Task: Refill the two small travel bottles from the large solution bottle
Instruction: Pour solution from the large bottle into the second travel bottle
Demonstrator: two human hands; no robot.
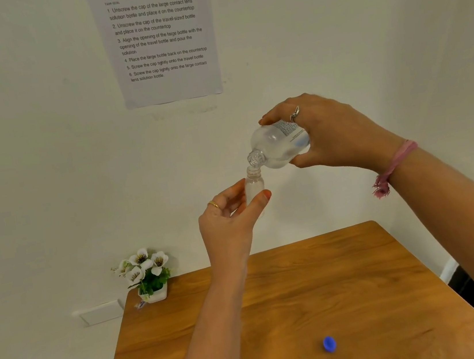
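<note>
Head view, frame centre: left hand (228,210) pinches small bottle (254,186), right hand (326,134) wraps tipped big bottle (278,145); light, slick plastic, likely squashy, grip mid-body

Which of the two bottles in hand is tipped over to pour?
The large bottle in the right hand, neck angled downward; the small bottle in the left hand stands upright.

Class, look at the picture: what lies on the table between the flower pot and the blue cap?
Nothing: in the head view, the table between the flower pot and the blue cap is bare wood; only the left forearm passes above it.
</note>
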